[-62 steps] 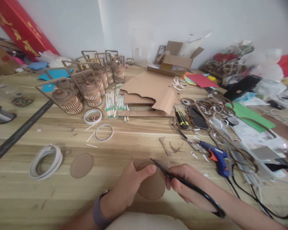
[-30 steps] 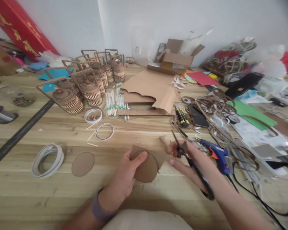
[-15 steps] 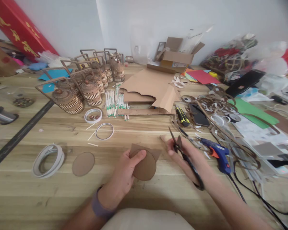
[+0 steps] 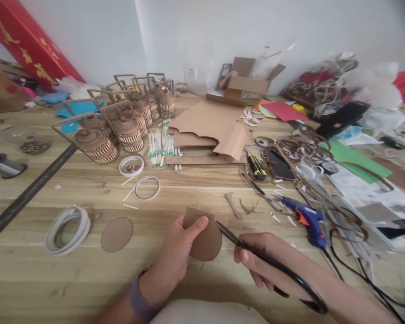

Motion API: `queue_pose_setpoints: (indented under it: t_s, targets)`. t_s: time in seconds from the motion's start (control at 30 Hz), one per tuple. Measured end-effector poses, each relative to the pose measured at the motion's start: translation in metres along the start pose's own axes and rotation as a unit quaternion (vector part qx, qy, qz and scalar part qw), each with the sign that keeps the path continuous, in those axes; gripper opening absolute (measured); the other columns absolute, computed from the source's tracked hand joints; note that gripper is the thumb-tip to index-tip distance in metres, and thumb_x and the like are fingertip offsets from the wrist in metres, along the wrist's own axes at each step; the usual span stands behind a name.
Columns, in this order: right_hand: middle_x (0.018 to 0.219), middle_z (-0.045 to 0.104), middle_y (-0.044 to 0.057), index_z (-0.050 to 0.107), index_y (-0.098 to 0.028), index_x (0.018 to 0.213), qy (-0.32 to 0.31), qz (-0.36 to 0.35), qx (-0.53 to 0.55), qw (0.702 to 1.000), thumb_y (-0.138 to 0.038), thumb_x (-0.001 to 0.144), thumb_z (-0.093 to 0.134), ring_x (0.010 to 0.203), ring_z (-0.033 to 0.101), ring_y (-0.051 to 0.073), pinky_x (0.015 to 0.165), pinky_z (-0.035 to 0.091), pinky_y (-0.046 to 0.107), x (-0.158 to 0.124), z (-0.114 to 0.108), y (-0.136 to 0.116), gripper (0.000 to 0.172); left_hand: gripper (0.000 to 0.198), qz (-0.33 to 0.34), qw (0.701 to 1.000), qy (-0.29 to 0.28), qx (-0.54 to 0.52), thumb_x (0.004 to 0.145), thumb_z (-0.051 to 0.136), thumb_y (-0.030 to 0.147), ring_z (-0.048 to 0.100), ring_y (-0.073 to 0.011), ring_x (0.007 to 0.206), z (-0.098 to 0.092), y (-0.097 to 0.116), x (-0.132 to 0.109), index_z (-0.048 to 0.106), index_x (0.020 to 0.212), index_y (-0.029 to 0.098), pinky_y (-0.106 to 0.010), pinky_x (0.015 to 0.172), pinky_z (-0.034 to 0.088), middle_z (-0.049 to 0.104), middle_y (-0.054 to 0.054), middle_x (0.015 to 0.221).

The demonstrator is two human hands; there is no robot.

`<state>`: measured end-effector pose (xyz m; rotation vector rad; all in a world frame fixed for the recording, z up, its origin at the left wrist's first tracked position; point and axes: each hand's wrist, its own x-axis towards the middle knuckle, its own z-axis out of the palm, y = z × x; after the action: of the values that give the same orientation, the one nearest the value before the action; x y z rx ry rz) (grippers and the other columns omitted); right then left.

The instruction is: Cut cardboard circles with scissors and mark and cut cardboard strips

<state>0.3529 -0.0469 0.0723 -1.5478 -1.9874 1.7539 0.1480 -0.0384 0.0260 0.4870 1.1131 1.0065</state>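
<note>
L hand [image 4: 175, 243] pinching c'board disc [image 4: 208, 244], R hand [image 4: 268, 241] gripping scissors [image 4: 230, 235] by its rim; tip nr L thumb [image 4: 199, 226], so a slip could poss. nick it.

- Bare left hand [image 4: 175, 249]: extended thumb [image 4: 199, 227] pressing from above, fingers [image 4: 179, 221] tucked mostly out of sight below.
- Bare right hand [image 4: 268, 258]: fingers curled in a grip, bare forearm [image 4: 347, 290] slanting in from lower right.

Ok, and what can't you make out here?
Head view:
Left hand: partly hidden by the cardboard it holds.
Scissors: handle partly covered by the right hand.
Red banner: cut off by the upper left edge.
Box: inside mostly hidden by its front wall.
Clear bag: printing too small and blurred.
</note>
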Motion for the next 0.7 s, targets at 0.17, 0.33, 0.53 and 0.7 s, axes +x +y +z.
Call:
queue_pose_setpoints:
  t_s: [0.17,0.33,0.53,0.7]
  targets:
    - [0.056,0.055,0.0,0.052,-0.019,0.081,0.014,-0.032,0.001,0.999,-0.096,0.078,0.028,0.044,0.048,0.01,0.042,0.036,0.02,0.011,0.004,0.0,0.081,0.052,0.011,1.0,-0.015,0.012,0.059,0.091,0.051,0.073,-0.0323,0.103,0.002,-0.003,-0.002,0.074,0.095,0.017,-0.037,0.087,0.054,0.081,-0.01,0.098]
    - [0.056,0.054,0.001,0.051,-0.02,0.076,0.023,-0.074,0.008,0.997,-0.097,0.078,0.029,0.043,0.046,0.011,0.039,0.034,0.02,0.019,0.006,-0.001,0.08,0.049,0.02,0.999,-0.036,0.024,0.06,0.09,0.051,0.075,-0.0285,0.092,0.002,-0.005,-0.002,0.075,0.092,0.017,-0.035,0.083,0.055,0.081,-0.008,0.092]
    - [0.058,0.054,0.001,0.05,-0.02,0.074,0.028,-0.112,-0.004,0.993,-0.096,0.08,0.026,0.045,0.047,0.011,0.041,0.035,0.021,0.021,0.005,-0.003,0.079,0.047,0.016,0.999,-0.03,0.032,0.061,0.089,0.051,0.074,-0.0278,0.094,0.002,-0.007,-0.004,0.076,0.092,0.018,-0.034,0.084,0.054,0.081,-0.007,0.089]
    - [0.059,0.053,0.001,0.047,-0.021,0.074,0.028,-0.088,-0.034,0.995,-0.098,0.076,0.023,0.047,0.047,0.011,0.041,0.033,0.022,0.021,0.007,-0.005,0.081,0.044,0.016,0.999,-0.027,0.024,0.062,0.089,0.048,0.074,-0.0267,0.092,0.001,-0.008,-0.004,0.075,0.091,0.018,-0.034,0.084,0.055,0.08,-0.006,0.088]
